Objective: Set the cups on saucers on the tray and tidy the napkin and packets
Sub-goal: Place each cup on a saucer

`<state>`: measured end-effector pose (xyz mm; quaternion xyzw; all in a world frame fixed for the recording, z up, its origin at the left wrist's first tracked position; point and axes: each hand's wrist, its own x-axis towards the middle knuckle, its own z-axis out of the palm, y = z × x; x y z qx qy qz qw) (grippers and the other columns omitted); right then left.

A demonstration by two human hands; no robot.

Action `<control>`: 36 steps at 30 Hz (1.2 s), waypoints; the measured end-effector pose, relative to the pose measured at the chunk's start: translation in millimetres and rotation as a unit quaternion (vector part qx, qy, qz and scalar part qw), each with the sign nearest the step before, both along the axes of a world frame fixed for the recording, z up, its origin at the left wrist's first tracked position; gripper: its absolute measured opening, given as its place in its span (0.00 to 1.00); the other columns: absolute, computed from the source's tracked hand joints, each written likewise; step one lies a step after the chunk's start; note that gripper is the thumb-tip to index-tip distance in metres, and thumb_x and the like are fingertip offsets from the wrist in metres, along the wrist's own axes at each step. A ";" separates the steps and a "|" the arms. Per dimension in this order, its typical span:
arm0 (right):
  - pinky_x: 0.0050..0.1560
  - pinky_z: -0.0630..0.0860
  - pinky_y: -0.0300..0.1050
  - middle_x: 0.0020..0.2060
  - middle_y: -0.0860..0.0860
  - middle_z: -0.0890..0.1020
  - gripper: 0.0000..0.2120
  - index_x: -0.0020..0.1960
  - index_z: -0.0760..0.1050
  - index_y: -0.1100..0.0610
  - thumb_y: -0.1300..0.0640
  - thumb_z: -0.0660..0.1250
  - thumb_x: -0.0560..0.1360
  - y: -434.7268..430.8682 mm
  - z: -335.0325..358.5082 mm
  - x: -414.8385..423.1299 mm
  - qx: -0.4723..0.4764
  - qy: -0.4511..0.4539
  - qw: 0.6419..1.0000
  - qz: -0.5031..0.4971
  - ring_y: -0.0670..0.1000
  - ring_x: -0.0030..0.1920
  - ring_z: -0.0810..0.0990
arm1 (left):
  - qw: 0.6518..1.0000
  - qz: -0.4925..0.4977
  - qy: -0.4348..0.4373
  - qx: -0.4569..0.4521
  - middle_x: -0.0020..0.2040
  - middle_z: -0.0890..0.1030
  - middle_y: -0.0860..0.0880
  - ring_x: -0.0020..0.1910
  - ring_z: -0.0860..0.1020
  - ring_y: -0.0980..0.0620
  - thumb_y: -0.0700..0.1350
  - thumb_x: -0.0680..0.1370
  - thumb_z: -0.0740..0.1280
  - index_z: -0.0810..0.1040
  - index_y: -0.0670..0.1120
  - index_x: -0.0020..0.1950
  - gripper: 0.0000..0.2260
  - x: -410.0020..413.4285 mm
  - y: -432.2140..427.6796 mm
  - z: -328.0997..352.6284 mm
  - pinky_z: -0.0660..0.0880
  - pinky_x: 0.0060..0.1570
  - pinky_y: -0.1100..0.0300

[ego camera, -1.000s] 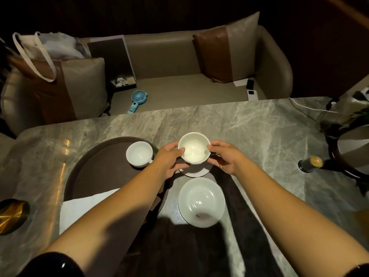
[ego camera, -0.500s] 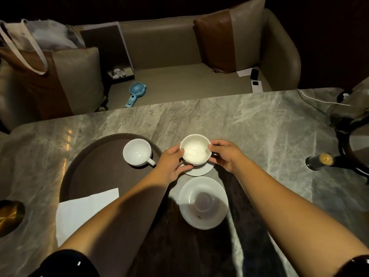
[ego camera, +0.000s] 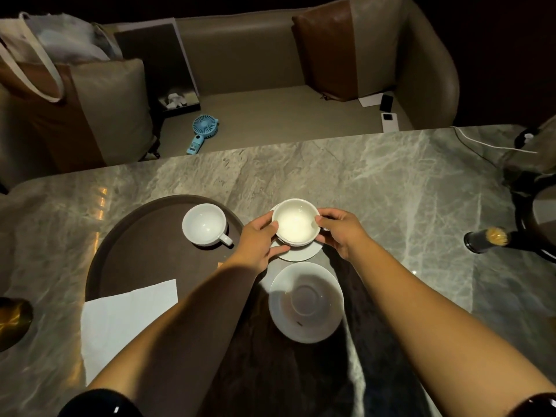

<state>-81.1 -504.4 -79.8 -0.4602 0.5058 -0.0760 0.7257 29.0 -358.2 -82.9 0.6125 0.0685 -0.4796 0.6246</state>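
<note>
Both hands hold one round white glazed cup (ego camera: 296, 222) over the grey veined marble bench (ego camera: 391, 182), just right of the tray. The left hand (ego camera: 258, 239) curls its fingers (ego camera: 267, 225) against the cup's left wall, with the thumb reaching down toward the small white saucer (ego camera: 302, 254) beneath. The right hand (ego camera: 340, 233) wraps its fingers round the right wall, and the cup's handle is hidden there. The cup sits over the middle of that saucer, though I cannot tell whether its foot touches. A wider saucer (ego camera: 306, 302), glossy with a shallow ringed well, lies on the bench nearer the person, apart from the first. The tray (ego camera: 135, 254) is a dark brown matte oval with a low raised rim. On its far part stands the other cup (ego camera: 204, 224), upright, its loop handle pointing right. A flat white paper napkin (ego camera: 126, 320) lies partly over the tray's near edge and partly on the bench. Behind the bench, a blue plastic fan (ego camera: 203, 132) lies on a smooth beige sofa (ego camera: 270, 109).
</note>
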 end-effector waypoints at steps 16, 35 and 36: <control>0.43 0.82 0.52 0.52 0.57 0.80 0.06 0.55 0.79 0.57 0.63 0.66 0.79 3.8 -2.8 -3.2 -0.018 0.014 0.999 0.025 0.58 0.48 0.81 | 0.999 -0.023 -0.022 0.036 0.68 0.78 0.44 0.60 0.78 0.48 0.40 0.83 0.62 0.76 0.51 0.69 0.15 1.8 1.7 -1.7 0.77 0.51 0.47; 0.44 0.81 0.51 0.53 0.55 0.77 0.17 0.66 0.70 0.58 0.61 0.68 0.79 13.9 4.6 -10.8 -0.053 0.042 0.998 0.001 0.54 0.43 0.79 | 0.986 -0.028 -0.149 0.065 0.62 0.81 0.39 0.58 0.81 0.43 0.38 0.78 0.70 0.73 0.41 0.71 0.22 -12.5 10.1 10.0 0.79 0.59 0.55; 0.46 0.81 0.51 0.53 0.56 0.78 0.17 0.66 0.69 0.57 0.60 0.69 0.79 17.0 4.8 -14.1 -0.050 0.046 0.998 0.000 0.54 0.44 0.79 | 0.982 -0.045 -0.173 0.058 0.61 0.81 0.41 0.58 0.81 0.46 0.36 0.77 0.70 0.73 0.40 0.71 0.22 -15.7 12.5 13.7 0.80 0.55 0.62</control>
